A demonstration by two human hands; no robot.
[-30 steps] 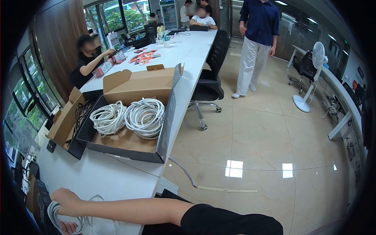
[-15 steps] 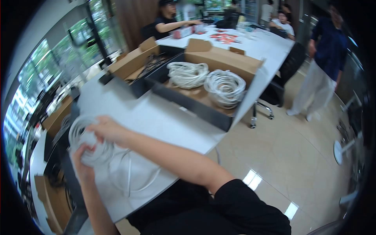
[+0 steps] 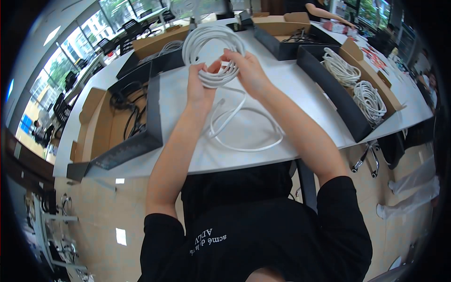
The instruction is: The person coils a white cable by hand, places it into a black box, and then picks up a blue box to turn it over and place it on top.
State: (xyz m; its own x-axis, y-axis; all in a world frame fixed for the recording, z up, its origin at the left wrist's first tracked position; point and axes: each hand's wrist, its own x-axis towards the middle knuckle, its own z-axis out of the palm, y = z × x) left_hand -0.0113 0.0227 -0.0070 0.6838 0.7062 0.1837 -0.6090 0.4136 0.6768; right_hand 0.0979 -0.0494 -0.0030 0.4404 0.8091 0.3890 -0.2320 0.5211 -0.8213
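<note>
A coil of white cable (image 3: pixel 192 44) is held up over the table, gripped along its lower edge by both hands. My left hand (image 3: pixel 201 82) is closed on the coil's lower left side. My right hand (image 3: pixel 244 68) closes on its lower right side, fingertips on the loops. From the coil a loose length of white cable (image 3: pixel 256 149) hangs down and lies in a wide curve on the white table (image 3: pixel 188 157). What looks like a plug at the cable's end shows blurred below the coil.
At left an open box (image 3: pixel 155 110) holds black cables; behind it another box (image 3: pixel 136 47) holds grey cables. On the right a box (image 3: pixel 324 96) contains two white cable coils, with a box of dark cables (image 3: pixel 275 47) farther back. Several people are around the room.
My view has swung left, so the coil and both hands now appear nearer the middle. Both hands still hold the coil, which now faces me more fully.
</note>
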